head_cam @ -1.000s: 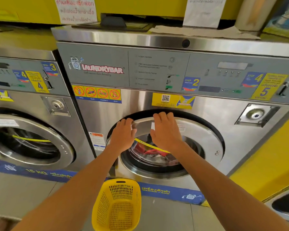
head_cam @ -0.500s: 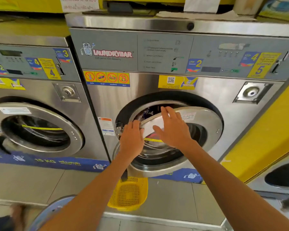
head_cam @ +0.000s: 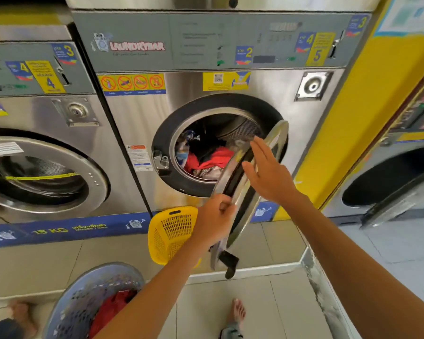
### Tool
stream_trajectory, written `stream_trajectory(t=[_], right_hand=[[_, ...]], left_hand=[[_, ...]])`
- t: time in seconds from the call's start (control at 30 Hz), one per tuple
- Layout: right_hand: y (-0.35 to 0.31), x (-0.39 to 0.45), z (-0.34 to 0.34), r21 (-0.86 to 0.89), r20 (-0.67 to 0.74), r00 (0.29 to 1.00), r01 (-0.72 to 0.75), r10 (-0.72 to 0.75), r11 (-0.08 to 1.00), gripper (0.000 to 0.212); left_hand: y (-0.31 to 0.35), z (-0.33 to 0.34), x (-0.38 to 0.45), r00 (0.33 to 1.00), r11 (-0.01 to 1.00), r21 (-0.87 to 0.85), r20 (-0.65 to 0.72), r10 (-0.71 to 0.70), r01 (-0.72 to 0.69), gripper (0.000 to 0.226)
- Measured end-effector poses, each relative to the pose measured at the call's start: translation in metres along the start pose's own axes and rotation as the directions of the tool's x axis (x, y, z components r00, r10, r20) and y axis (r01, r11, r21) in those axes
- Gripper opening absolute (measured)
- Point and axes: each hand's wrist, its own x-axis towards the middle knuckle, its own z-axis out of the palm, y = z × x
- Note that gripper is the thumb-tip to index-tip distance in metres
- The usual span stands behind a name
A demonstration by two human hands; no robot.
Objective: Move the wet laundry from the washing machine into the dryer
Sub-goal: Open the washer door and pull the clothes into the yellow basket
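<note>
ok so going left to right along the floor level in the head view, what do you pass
blue laundry basket → yellow basket → left hand gripping the open washer door → right hand flat against that door → open dark drum of the machine on the far right

— Where are our arms?
— Both stretched forward, bare to the elbow. Our left hand (head_cam: 214, 222) is curled, its fingers (head_cam: 227, 206) wrapped round an edge.
— And our right?
— Our right hand (head_cam: 267, 174) is raised higher, flat and open, fingers together and pointing up and away, palm facing left.
</note>
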Motion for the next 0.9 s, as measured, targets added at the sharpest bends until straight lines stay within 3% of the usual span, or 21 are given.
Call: stream_trajectory(t=[0.13,0.33,0.5,0.7,0.9], right_hand=[[0.021,-0.041,-0.019,-0.026,-0.022,0.999,-0.030,0.029,0.999,0.056],[0.053,-0.097,-0.039,0.105,-0.150,0.972,-0.166,0.181,0.980,0.056],[0.078,-0.121,-0.058,0.034,-0.187,0.916,-0.356,0.356,0.934,0.070],[0.129,-0.133,-0.095,0.075,-0.209,0.926,-0.306,0.315,0.949,0.064],[0.192,-0.132,-0.114,0.201,-0.200,0.905,-0.336,0.375,0.920,0.058]], left_hand=[[-0.008,0.020,-0.018,0.982,0.999,0.012,0.188,-0.037,0.036,0.017],[0.004,0.047,-0.025,0.978,0.997,0.053,0.204,0.046,-0.058,0.015],[0.045,0.071,-0.005,0.961,0.970,0.111,0.197,0.192,-0.216,0.024],[0.115,0.137,0.015,0.917,0.923,0.167,0.269,0.294,-0.345,0.031],[0.143,0.197,0.043,0.851,0.786,0.349,0.334,0.404,-0.510,0.042]])
